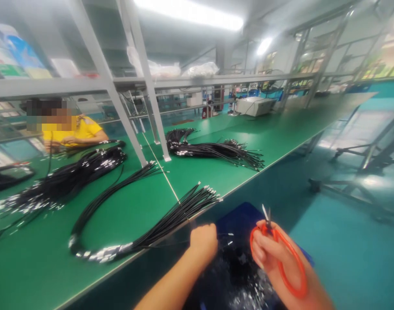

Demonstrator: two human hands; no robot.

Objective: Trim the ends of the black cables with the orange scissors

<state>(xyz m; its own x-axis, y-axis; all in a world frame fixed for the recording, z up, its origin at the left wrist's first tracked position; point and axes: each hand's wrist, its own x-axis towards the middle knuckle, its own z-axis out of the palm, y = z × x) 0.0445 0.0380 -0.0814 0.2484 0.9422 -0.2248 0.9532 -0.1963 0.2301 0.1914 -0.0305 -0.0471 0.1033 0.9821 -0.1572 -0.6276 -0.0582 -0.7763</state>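
My left hand is closed just off the table's front edge. A thin black cable passes through it, with a pale tip showing on the right side of the fist. To its right, my right hand grips a pair of scissors with red-orange handles. The short blades point up and stand slightly apart. Left of my fist, a bundle of black cables curves across the green table, wrapped at its bend in shiny clear film. Its light-coloured cable ends fan out near the edge.
Below my hands is a dark blue bin with black and shiny pieces. More black cable bundles lie on the green table. Metal shelf posts rise from it. Across the table, a person in a yellow shirt handles cables.
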